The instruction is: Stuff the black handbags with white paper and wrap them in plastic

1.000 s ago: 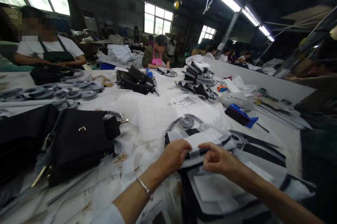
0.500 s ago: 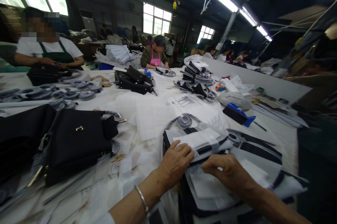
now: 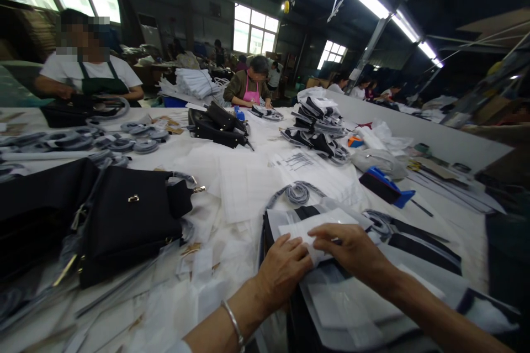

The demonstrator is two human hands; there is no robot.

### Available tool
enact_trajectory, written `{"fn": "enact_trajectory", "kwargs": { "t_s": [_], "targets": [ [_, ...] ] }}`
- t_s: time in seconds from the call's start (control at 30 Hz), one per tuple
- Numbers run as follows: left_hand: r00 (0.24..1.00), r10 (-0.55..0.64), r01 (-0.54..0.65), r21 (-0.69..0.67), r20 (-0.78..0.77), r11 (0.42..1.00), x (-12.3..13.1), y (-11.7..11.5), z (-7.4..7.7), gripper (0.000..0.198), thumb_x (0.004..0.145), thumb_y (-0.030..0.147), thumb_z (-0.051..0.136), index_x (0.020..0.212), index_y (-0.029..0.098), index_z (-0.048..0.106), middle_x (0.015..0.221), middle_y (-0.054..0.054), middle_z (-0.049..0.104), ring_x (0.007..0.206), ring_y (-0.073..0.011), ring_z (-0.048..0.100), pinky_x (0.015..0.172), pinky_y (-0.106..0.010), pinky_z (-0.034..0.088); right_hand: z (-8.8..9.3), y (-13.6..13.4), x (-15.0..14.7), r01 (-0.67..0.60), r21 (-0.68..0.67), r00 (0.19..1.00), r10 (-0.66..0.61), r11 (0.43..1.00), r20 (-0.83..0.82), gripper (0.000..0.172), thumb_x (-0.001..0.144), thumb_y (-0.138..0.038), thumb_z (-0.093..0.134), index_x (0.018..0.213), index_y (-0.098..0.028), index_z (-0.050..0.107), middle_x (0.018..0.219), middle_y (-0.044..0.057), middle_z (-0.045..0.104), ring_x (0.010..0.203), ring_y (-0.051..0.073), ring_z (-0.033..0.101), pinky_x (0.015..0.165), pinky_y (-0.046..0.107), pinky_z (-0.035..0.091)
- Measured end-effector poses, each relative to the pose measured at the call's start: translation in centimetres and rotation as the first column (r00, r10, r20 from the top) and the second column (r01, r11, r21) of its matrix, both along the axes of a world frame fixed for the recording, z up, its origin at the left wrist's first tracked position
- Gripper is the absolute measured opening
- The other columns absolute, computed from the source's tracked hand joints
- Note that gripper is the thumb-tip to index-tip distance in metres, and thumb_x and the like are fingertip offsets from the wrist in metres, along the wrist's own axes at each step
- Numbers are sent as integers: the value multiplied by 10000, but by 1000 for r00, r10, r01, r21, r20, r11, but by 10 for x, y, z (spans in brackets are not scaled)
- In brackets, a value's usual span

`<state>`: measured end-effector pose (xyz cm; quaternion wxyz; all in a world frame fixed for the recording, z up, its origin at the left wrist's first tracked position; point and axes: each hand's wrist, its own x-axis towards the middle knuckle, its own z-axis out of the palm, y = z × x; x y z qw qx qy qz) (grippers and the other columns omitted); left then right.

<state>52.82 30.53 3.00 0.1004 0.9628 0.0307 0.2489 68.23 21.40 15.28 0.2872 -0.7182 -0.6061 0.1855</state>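
Note:
A black bag (image 3: 271,224) lies before me, partly covered with pale wrapping and a white foam sheet (image 3: 321,222) on top. My left hand (image 3: 285,264) rests on its front edge, fingers stretched over the wrapping and holding nothing. My right hand (image 3: 356,251) is bent over the foam sheet with its fingers drawn in; whatever they pinch is hidden. Beneath and in front is another wrapped bag with a pale sheet (image 3: 348,303). A strap coiled in grey wrapping (image 3: 298,194) sits just beyond the bag.
Black handbags (image 3: 128,215) stand on the left, near wrapped strap coils (image 3: 144,146). A blue tape dispenser (image 3: 385,187) lies to the right. Farther back are a pile of wrapped bags (image 3: 317,121) and black bags (image 3: 219,126). Two co-workers sit across the table.
My right hand has moved forward and up from the lower sheet onto the bag's white foam sheet. My left hand stays at the bag's front edge. The view has shifted slightly left.

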Motion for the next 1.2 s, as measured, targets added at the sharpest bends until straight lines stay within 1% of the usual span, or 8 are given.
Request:
{"fn": "enact_trajectory", "kwargs": {
  "t_s": [0.1,0.27,0.4,0.67,0.87,0.97,1.03,1.2],
  "targets": [
    [999,0,5,-138,37,990,-3,0,-2,120,977,150,540,1045,225,605,1084,-6,694,1212,-195,571,1168,-471,280,-1,28,7,36,-111,998,-42,993,-47,352,755,-226,645,1103,-228,690,751,-9,740,722,195,693,721,298,520],
    [992,23,36,-441,128,897,-11,-3,2,293,826,55,603,1074,209,583,1140,-35,662,1124,-198,584,1062,-372,403,-18,56,19,32,-189,996,-48,982,-77,209,709,-250,685,913,-207,671,708,-5,721,701,192,674,681,291,489],
    [993,49,18,-535,110,845,-16,-5,5,310,764,33,615,1020,200,566,1099,-53,643,1079,-214,575,1016,-345,445,-40,64,25,25,-224,997,-39,974,-60,187,704,-229,675,888,-202,663,695,-8,716,684,189,665,652,282,471],
    [999,7,-21,-466,-32,885,-20,-5,11,495,805,78,642,1256,201,479,1143,-63,594,1065,-234,556,998,-363,478,-66,70,30,-89,-327,996,85,941,-26,225,693,-136,629,908,-193,665,726,-15,706,685,173,637,659,274,439],
    [995,21,-51,-304,-102,951,-16,-6,3,226,904,34,540,1088,165,554,1067,-62,603,959,-210,573,891,-311,519,-77,80,36,-136,-274,958,197,952,208,316,624,-100,711,920,-183,636,877,12,637,884,201,568,772,284,412],
    [998,42,-51,-285,-36,957,-15,-6,1,171,932,48,523,1057,157,565,1183,-83,587,1055,-209,562,971,-308,488,-80,90,41,-77,-329,966,152,941,207,384,608,-141,773,953,-183,610,898,4,619,828,177,562,714,262,403],
    [1000,30,-28,-258,1,966,-14,-5,1,140,948,79,524,1055,155,573,1234,-89,582,1122,-218,550,1015,-316,466,-79,98,43,-31,-371,975,110,928,194,321,661,-171,761,940,-185,604,799,-22,612,729,155,560,641,251,380],
    [998,56,-59,-173,-22,983,-8,-5,0,131,980,132,498,1032,182,607,1095,-69,654,1320,-294,454,1120,-454,374,-65,114,43,37,-378,974,52,925,222,154,691,-139,730,802,-174,629,661,-35,606,647,139,553,590,248,342]
  ]
}}
